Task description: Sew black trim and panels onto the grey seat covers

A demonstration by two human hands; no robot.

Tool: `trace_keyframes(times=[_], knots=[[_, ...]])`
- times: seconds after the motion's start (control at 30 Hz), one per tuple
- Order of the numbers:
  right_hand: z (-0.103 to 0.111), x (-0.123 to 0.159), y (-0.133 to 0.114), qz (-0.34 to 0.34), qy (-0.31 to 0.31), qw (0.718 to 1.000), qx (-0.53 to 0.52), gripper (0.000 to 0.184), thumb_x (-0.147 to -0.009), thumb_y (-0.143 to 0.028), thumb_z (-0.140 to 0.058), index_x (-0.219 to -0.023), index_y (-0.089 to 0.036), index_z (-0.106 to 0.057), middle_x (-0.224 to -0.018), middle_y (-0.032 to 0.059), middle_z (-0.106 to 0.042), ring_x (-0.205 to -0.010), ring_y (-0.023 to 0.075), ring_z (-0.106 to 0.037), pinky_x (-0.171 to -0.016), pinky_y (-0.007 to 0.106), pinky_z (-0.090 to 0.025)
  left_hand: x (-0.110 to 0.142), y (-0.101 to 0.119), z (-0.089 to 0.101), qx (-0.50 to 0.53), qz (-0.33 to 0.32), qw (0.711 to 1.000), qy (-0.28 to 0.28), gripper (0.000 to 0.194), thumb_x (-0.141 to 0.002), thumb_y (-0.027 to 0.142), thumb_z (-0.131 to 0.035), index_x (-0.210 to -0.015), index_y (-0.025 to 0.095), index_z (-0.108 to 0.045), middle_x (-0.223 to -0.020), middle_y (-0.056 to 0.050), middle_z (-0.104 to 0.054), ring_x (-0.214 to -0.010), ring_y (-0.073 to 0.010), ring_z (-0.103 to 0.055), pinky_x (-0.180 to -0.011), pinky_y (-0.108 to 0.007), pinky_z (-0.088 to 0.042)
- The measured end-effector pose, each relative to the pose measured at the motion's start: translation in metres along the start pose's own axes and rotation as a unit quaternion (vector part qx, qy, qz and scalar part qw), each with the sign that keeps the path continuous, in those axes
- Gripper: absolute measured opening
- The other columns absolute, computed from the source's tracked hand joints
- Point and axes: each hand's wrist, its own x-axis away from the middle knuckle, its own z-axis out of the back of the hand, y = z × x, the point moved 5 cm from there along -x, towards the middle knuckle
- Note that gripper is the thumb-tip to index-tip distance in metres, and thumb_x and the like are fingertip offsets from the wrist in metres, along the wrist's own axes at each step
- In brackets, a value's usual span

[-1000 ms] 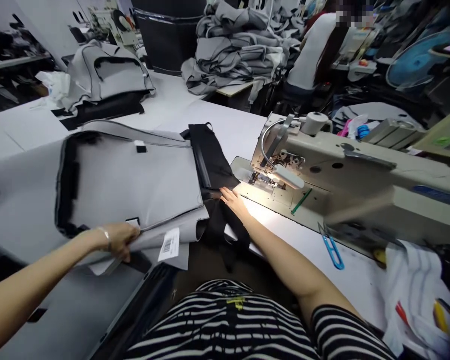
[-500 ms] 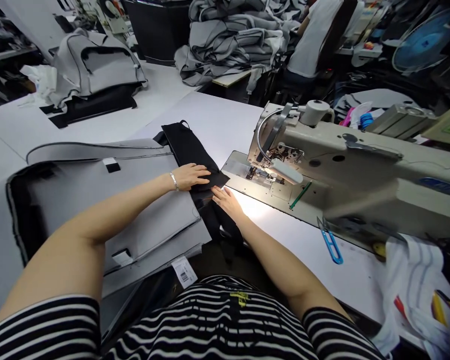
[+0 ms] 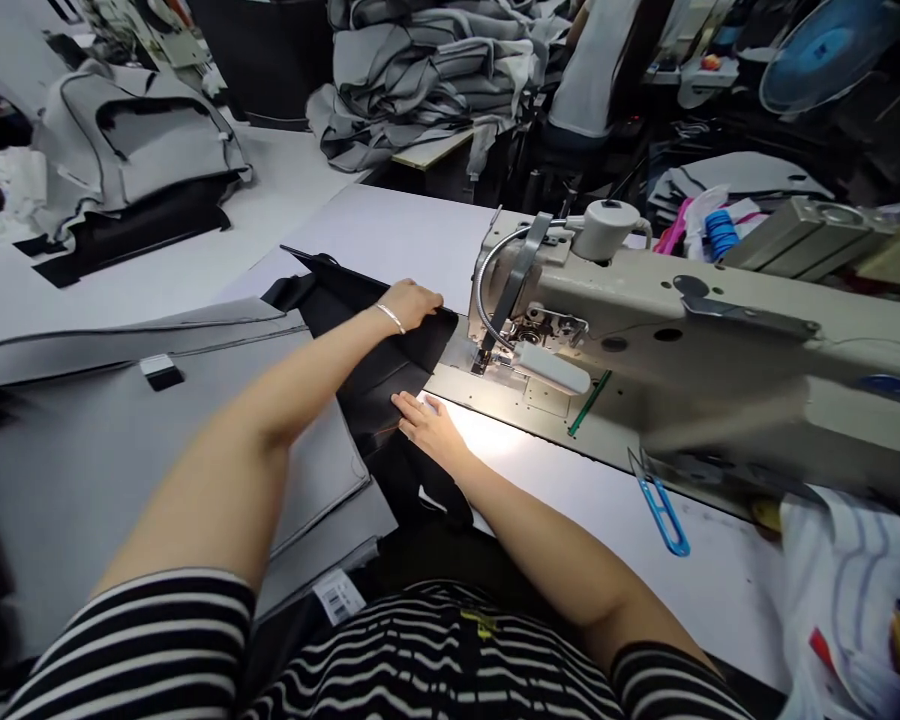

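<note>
The black fabric (image 3: 360,375) lies on the table (image 3: 390,225) at the left of the sewing machine (image 3: 645,330), its far edge drawn up close to the needle (image 3: 486,352) but, as far as I can judge, not yet under the presser foot, so positioning looks nearly done and stitching not begun. The left hand (image 3: 414,302) rests on the far end of the black piece, fingers curled down over its edge, gripping or pressing it; which, I cannot tell. The right hand (image 3: 427,425) lies flat on the near part, fingers stretched and close together, holding the cloth against the lit machine bed. The black piece joins a large grey panel (image 3: 157,450) spread to the left, with a barcode tag (image 3: 339,597) at its near edge. Blue snips (image 3: 664,505) lie on the table to the right. Farther off sit a grey stack (image 3: 427,70) and another person's back.
</note>
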Motion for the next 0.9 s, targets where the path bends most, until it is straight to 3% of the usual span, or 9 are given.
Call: trace_keyframes(times=[0.1, 0.17, 0.23, 0.37, 0.47, 0.57, 0.73, 0.83, 0.9], knots=[[-0.003, 0.002, 0.003, -0.001, 0.049, 0.999, -0.025, 0.03, -0.096, -0.02, -0.035, -0.092, -0.019, -0.065, -0.134, 0.0071, -0.052, -0.129, 0.0202, -0.041, -0.105, 0.043, -0.03, -0.024, 0.015, -0.034, 0.025, 0.004, 0.999, 0.021, 0.025, -0.091, 0.015, -0.038, -0.097, 0.011, -0.062, -0.097, -0.014, -0.065, -0.097, -0.0229, -0.058, -0.085, -0.037, -0.037], [-0.002, 0.004, 0.005, -0.009, 0.067, 0.997, -0.042, 0.029, -0.095, -0.021, -0.036, -0.089, -0.018, -0.064, -0.12, 0.0087, -0.061, -0.118, 0.0186, -0.05, -0.101, 0.04, -0.034, -0.029, 0.018, -0.05, 0.047, 0.023, 0.996, 0.077, 0.028, -0.092, 0.014, -0.035, -0.097, 0.009, -0.062, -0.1, -0.016, -0.063, -0.099, -0.0247, -0.055, -0.087, -0.039, -0.036], [0.002, 0.006, 0.005, -0.002, 0.073, 0.996, -0.05, 0.027, -0.095, -0.02, -0.035, -0.096, -0.018, -0.063, -0.116, 0.0085, -0.062, -0.11, 0.0173, -0.053, -0.093, 0.036, -0.039, -0.027, 0.016, -0.059, 0.058, 0.039, 0.988, 0.135, 0.028, -0.092, 0.016, -0.036, -0.101, 0.009, -0.061, -0.106, -0.018, -0.06, -0.104, -0.0264, -0.052, -0.091, -0.041, -0.034], [0.021, 0.008, -0.003, 0.098, 0.057, 0.991, -0.07, 0.027, -0.096, -0.021, -0.036, -0.109, -0.02, -0.06, -0.126, 0.0057, -0.054, -0.114, 0.0181, -0.045, -0.086, 0.033, -0.04, -0.023, 0.011, -0.056, 0.045, 0.059, 0.983, 0.167, 0.031, -0.091, 0.022, -0.041, -0.117, 0.008, -0.053, -0.121, -0.021, -0.052, -0.112, -0.0306, -0.045, -0.093, -0.046, -0.031], [0.037, 0.01, -0.005, 0.137, 0.033, 0.984, -0.107, 0.028, -0.094, -0.018, -0.038, -0.092, -0.02, -0.066, -0.116, 0.0045, -0.057, -0.107, 0.0183, -0.045, -0.087, 0.033, -0.039, -0.013, 0.015, -0.04, 0.035, 0.052, 0.989, 0.134, 0.031, -0.091, 0.023, -0.044, -0.117, 0.008, -0.053, -0.118, -0.021, -0.052, -0.109, -0.0308, -0.046, -0.089, -0.046, -0.033], [0.049, 0.019, -0.009, 0.151, -0.008, 0.981, -0.119, 0.027, -0.086, -0.01, -0.044, -0.083, -0.021, -0.069, -0.116, 0.0058, -0.056, -0.106, 0.0205, -0.043, -0.086, 0.034, -0.038, 0.018, 0.018, -0.017, 0.043, 0.038, 0.994, 0.096, 0.025, -0.09, 0.021, -0.045, -0.109, 0.009, -0.057, -0.113, -0.017, -0.053, -0.105, -0.0284, -0.048, -0.086, -0.043, -0.036], [0.063, 0.049, -0.032, 0.185, -0.051, 0.978, -0.079, 0.025, -0.085, -0.012, -0.047, -0.083, -0.023, -0.069, -0.115, 0.0071, -0.058, -0.109, 0.0228, -0.043, -0.083, 0.037, -0.037, 0.116, 0.031, 0.021, 0.145, -0.034, 0.988, 0.042, 0.021, -0.089, 0.022, -0.045, -0.101, 0.012, -0.059, -0.105, -0.011, -0.057, -0.098, -0.021, -0.053, -0.085, -0.036, -0.042], [0.079, 0.052, -0.041, 0.171, -0.008, 0.977, -0.125, 0.028, -0.092, -0.032, -0.045, -0.079, -0.023, -0.068, -0.098, 0.0054, -0.066, -0.098, 0.02, -0.05, -0.08, 0.036, -0.038, 0.173, 0.057, 0.034, 0.245, -0.132, 0.96, 0.009, 0.021, -0.089, 0.025, -0.046, -0.101, 0.015, -0.06, -0.107, -0.011, -0.059, -0.099, -0.0188, -0.054, -0.089, -0.034, -0.044], [0.094, 0.04, -0.032, 0.063, 0.079, 0.975, -0.197, 0.041, -0.094, -0.042, -0.036, -0.074, -0.021, -0.066, -0.085, 0.0049, -0.067, -0.084, 0.0172, -0.055, -0.077, 0.033, -0.041, 0.196, 0.076, 0.036, 0.308, -0.164, 0.937, 0.002, 0.029, -0.085, 0.032, -0.053, -0.109, 0.015, -0.057, -0.113, -0.013, -0.058, -0.104, -0.0205, -0.053, -0.093, -0.035, -0.045]])
